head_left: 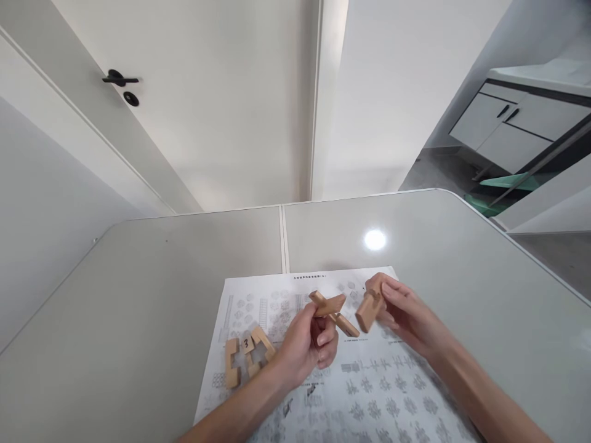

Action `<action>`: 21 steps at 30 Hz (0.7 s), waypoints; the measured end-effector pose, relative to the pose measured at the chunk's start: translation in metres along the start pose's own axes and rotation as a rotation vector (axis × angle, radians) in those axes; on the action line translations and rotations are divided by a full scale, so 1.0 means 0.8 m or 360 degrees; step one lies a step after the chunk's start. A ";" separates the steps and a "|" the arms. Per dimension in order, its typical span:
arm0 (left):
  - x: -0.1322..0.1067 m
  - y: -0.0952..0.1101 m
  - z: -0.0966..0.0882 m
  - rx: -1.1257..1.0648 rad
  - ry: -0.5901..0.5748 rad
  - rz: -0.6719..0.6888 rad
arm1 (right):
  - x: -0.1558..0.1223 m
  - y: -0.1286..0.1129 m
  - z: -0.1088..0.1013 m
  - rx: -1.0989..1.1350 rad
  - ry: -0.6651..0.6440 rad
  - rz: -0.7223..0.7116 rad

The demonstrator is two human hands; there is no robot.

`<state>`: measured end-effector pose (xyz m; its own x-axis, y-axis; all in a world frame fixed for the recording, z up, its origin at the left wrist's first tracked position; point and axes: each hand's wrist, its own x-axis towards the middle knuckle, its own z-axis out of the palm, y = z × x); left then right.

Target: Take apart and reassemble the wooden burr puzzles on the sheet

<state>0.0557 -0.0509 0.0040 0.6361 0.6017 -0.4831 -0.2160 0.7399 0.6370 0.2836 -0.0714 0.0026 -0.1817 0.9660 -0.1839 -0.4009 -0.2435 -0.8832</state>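
While L hand [307, 347] grips crossed wood pcs [333, 304], R hand [401, 304] pinches single pc [366, 314]; bkgd cabinet [511, 128] closed.

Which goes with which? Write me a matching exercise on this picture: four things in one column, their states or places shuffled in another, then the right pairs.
Column one
1. Left hand
2. Right hand
3. Piece marked 3
4. Door handle

Column two
A. Black, on the pale door
B. Holding one wooden piece
C. On the printed sheet, beside other pieces
D. Holding crossed pieces

Right pairs: 1-D, 2-B, 3-C, 4-A
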 end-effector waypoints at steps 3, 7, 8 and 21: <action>0.004 -0.003 -0.003 -0.0050 0.0022 -0.0007 | -0.003 0.000 0.011 -0.0123 -0.0072 -0.0038; 0.007 -0.006 -0.003 -0.0061 0.0034 -0.0018 | -0.005 0.009 0.020 -0.0146 -0.0079 -0.0121; 0.006 -0.006 -0.001 -0.0051 0.0035 -0.0015 | -0.005 0.012 0.020 -0.0149 -0.0081 -0.0129; 0.010 -0.011 -0.006 0.0070 -0.0123 0.0102 | -0.007 0.018 0.015 -0.0200 -0.0173 -0.0209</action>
<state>0.0589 -0.0515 -0.0086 0.6775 0.6211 -0.3940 -0.2265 0.6858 0.6916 0.2684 -0.0816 -0.0039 -0.2338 0.9720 -0.0222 -0.3139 -0.0971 -0.9445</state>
